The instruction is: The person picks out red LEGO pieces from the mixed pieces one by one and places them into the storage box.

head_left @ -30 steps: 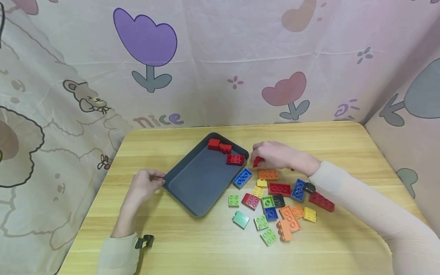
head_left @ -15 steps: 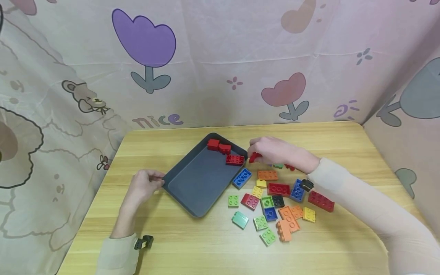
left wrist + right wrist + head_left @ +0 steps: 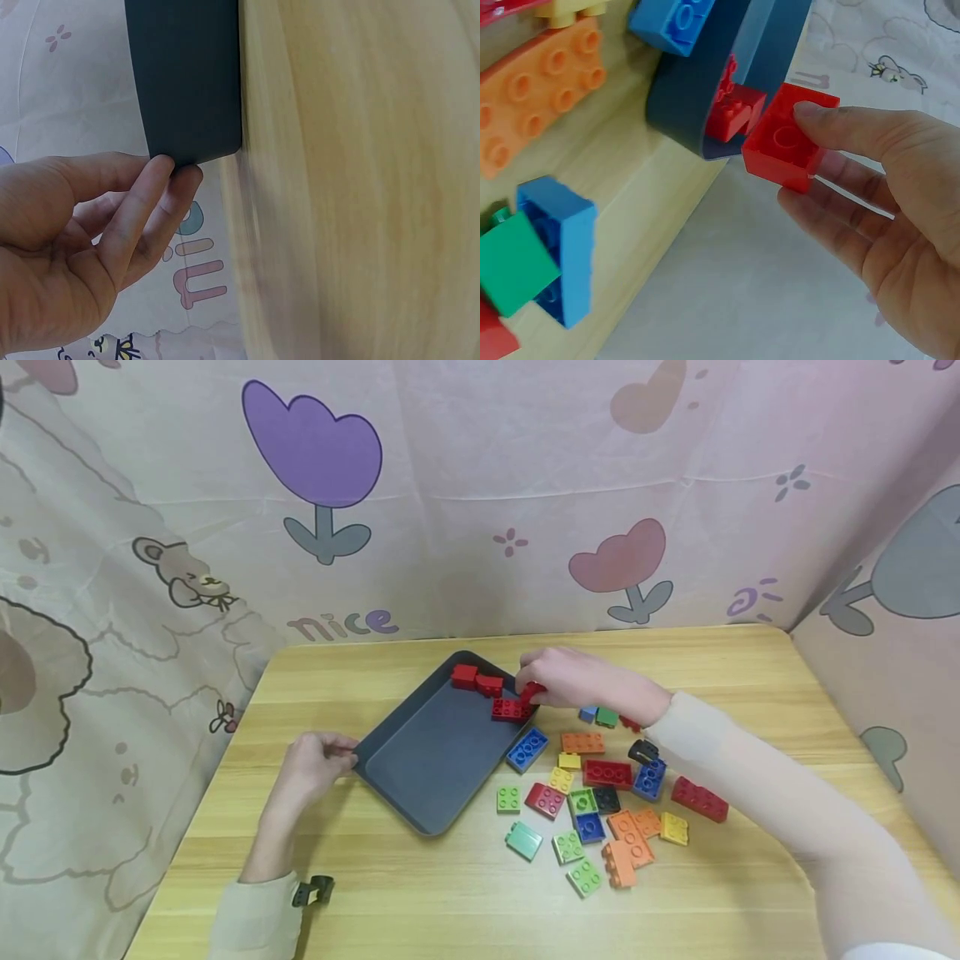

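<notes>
My left hand [image 3: 318, 768] pinches the near-left corner of a dark grey tray [image 3: 427, 760]; in the left wrist view thumb and fingers meet at the tray's corner [image 3: 187, 90]. Over the tray's far right rim, my right hand [image 3: 566, 678] holds a red toy brick [image 3: 531, 692]. The right wrist view shows this brick [image 3: 776, 142] between thumb and fingers, its hollow underside visible. Inside the tray, along the far right side, lie a red brick [image 3: 465, 676], another red brick [image 3: 490, 686] and a studded red brick [image 3: 510, 710], partly behind the held one.
Loose toy bricks in several colours lie right of the tray, among them a blue brick [image 3: 527, 750] against its side, an orange brick [image 3: 582, 742] and a dark red brick [image 3: 700, 799]. A printed cloth [image 3: 465, 527] hangs behind the wooden table [image 3: 405, 902].
My right hand has moved left with the red brick, from beside the tray to over its rim. Blue and green bricks have come into sight behind it. The left hand stays at the tray corner.
</notes>
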The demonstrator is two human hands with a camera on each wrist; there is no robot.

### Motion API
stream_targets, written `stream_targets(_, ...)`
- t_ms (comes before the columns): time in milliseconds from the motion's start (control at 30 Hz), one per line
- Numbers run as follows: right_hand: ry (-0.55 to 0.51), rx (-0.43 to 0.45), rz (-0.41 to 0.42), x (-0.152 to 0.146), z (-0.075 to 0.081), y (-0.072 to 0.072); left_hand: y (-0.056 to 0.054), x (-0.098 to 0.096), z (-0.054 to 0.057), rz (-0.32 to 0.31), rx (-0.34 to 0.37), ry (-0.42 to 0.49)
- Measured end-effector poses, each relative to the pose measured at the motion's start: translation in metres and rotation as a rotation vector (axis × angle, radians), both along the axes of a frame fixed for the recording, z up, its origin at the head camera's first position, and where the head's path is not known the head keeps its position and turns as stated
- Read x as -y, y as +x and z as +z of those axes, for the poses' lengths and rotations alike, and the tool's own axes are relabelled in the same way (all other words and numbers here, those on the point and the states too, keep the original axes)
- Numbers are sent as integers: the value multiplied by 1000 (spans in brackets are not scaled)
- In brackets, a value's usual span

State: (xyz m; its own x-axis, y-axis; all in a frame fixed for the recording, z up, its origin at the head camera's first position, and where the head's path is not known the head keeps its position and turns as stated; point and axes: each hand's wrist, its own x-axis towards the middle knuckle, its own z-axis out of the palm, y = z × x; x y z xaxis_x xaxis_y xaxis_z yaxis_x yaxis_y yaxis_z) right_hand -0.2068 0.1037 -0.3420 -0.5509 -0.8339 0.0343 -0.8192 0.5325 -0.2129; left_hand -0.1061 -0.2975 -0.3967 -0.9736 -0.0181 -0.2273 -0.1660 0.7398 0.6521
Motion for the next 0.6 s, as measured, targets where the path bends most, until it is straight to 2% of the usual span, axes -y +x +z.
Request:
stream_targets(433, 46, 51, -28, 26, 6, -9, 0, 1, 0, -11, 3, 6)
stream_targets(600, 66, 49, -17, 35, 4, -14, 1, 0, 0, -14, 0, 10)
